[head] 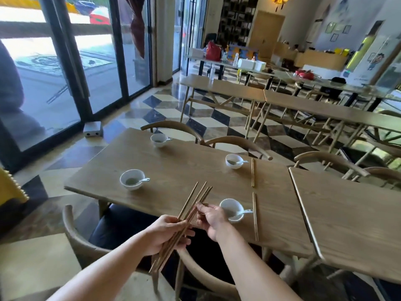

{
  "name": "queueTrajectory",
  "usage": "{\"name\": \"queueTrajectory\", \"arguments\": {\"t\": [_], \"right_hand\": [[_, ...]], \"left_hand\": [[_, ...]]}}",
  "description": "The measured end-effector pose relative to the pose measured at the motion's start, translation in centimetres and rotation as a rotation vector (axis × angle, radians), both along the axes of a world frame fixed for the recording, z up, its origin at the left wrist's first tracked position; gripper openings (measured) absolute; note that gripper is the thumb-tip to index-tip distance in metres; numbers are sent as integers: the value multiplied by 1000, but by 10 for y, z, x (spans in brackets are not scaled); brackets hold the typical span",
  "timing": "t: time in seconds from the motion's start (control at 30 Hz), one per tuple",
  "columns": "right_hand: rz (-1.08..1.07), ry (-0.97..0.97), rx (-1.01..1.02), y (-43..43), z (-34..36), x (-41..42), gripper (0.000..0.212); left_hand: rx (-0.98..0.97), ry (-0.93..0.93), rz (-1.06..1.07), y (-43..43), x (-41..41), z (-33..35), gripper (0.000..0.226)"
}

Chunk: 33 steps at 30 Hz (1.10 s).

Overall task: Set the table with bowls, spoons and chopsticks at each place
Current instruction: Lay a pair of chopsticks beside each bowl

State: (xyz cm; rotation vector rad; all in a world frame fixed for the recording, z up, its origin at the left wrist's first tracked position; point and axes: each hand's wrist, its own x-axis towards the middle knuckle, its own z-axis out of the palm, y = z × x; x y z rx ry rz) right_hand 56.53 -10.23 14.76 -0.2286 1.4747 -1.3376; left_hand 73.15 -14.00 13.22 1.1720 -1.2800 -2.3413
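Note:
Several white bowls with spoons stand on the wooden table [178, 168]: the far left bowl [159, 140], the far right bowl [234, 161], the near left bowl [132, 179] and the near right bowl [231, 209]. One pair of chopsticks [252, 172] lies beside the far right bowl, another pair of chopsticks [255, 216] beside the near right bowl. My left hand [167, 233] grips a bundle of several wooden chopsticks [191, 205] over the table's near edge. My right hand [211, 218] pinches the bundle higher up, just left of the near right bowl.
Wooden chairs [78, 231] stand around the table, one right below my hands. A second table [351, 216] adjoins on the right. More tables and chairs fill the room behind. Glass doors [65, 72] are at left, with a person [13, 101] at the far left.

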Motion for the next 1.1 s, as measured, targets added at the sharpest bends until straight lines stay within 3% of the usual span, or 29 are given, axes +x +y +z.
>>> {"name": "queueTrajectory", "arguments": {"t": [0.27, 0.5, 1.1], "right_hand": [[-302, 45, 22, -69, -1, 43, 11], [-349, 119, 31, -103, 1, 24, 19], [-301, 13, 217, -216, -68, -35, 23]], "left_hand": [[57, -36, -154, -75, 76, -5, 27], [97, -43, -218, -111, 68, -4, 26], [233, -177, -171, -208, -8, -34, 22]]}}
